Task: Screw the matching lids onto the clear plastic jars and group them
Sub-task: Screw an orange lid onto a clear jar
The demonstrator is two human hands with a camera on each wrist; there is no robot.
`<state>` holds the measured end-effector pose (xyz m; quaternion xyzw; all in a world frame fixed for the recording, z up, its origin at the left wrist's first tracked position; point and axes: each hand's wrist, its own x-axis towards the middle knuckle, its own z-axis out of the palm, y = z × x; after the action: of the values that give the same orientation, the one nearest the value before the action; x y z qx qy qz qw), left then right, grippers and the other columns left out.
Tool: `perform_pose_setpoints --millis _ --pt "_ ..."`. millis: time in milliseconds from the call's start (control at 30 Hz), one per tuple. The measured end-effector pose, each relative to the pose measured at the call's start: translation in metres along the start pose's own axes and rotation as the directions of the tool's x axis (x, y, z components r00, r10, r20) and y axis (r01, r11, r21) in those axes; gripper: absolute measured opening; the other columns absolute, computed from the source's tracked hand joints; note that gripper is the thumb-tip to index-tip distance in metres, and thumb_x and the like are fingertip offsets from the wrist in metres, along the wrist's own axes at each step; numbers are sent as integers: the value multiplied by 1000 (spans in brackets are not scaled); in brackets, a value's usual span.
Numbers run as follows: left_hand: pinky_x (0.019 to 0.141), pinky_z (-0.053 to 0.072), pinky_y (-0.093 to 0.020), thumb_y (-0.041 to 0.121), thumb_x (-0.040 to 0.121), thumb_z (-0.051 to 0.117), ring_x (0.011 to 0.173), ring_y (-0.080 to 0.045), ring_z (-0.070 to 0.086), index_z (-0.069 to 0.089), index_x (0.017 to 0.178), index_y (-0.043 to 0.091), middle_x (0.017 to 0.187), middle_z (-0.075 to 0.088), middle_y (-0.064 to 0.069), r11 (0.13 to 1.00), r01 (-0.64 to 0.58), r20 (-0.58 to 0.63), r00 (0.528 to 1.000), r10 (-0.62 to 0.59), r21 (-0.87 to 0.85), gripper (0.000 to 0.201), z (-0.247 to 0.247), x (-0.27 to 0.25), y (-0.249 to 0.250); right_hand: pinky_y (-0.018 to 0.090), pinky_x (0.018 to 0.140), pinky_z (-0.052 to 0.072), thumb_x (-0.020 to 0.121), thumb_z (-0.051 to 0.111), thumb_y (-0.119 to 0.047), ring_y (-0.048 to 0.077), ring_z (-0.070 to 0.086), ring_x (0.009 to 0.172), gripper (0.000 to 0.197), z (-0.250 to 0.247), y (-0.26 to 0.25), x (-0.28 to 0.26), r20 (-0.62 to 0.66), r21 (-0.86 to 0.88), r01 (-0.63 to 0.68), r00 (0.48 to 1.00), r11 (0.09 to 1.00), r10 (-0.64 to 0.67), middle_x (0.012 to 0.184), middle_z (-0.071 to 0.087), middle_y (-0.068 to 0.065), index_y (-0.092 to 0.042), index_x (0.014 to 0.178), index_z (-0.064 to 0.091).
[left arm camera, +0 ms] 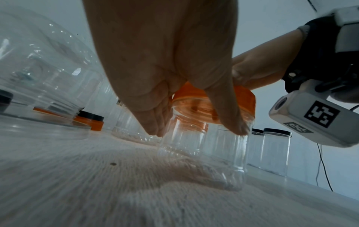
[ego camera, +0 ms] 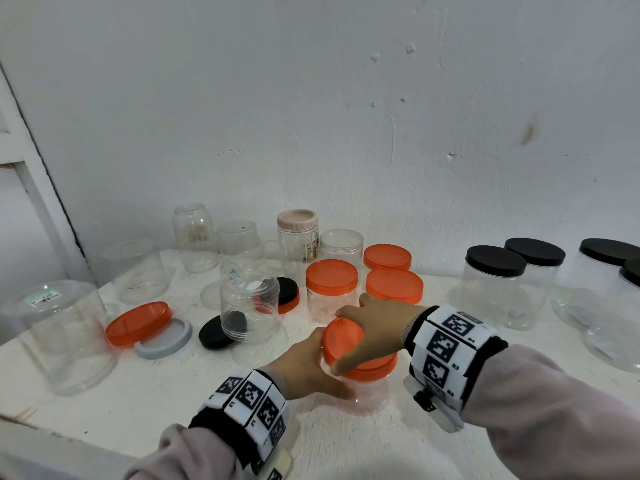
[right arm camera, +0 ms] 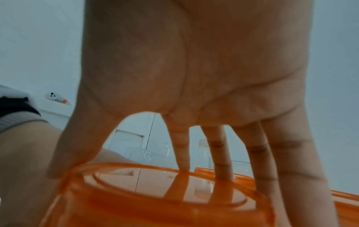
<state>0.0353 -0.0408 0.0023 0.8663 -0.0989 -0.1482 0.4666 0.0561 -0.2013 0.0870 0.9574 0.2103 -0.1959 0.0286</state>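
A small clear jar [ego camera: 372, 391] stands on the white table [ego camera: 156, 403] near the front. My left hand [ego camera: 308, 368] grips its side; in the left wrist view the left hand [left arm camera: 196, 132] has its thumb and fingers curled round the jar [left arm camera: 202, 147]. An orange lid [ego camera: 374, 368] sits on the jar's mouth, blurred. My right hand [ego camera: 363, 327] grips the lid from above. Seen from the right wrist, the right hand [right arm camera: 165, 173] spreads its fingers round the rim of the orange lid [right arm camera: 155, 196]. The orange lid [left arm camera: 244, 104] shows above the jar.
Three orange-lidded jars [ego camera: 331, 278] stand just behind my hands. Black-lidded jars [ego camera: 495, 263] line the right. A loose orange lid [ego camera: 138, 322], grey lid [ego camera: 162, 337], black lid [ego camera: 213, 336] and upturned clear jars [ego camera: 62, 334] lie left. A pink-lidded jar [ego camera: 298, 221] stands by the wall.
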Motion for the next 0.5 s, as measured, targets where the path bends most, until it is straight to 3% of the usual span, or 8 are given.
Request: perform_pose_setpoints --millis 100,200,500 --pt "110 39 -38 27 58 91 127 -15 47 25 145 22 137 49 5 1000 -3 -2 1000 3 -5 109 0 0 0 51 103 34 65 68 -72 30 23 139 105 -4 1 -1 61 -4 32 998 999 -32 152 19 -4 -47 148 9" --pt "110 39 -38 29 57 91 128 -16 47 24 145 24 138 48 6 1000 3 7 1000 -3 7 110 0 0 1 48 105 36 65 74 -64 25 27 137 105 -6 3 -1 70 36 64 995 997 -67 150 21 -8 -49 147 11" --pt "107 40 -35 32 62 88 126 -15 45 23 144 26 138 46 7 996 14 16 1000 -16 93 106 -2 -1 6 49 102 37 66 62 -77 27 24 135 101 13 10 1 -25 78 58 998 995 -56 146 25 -7 -49 147 9"
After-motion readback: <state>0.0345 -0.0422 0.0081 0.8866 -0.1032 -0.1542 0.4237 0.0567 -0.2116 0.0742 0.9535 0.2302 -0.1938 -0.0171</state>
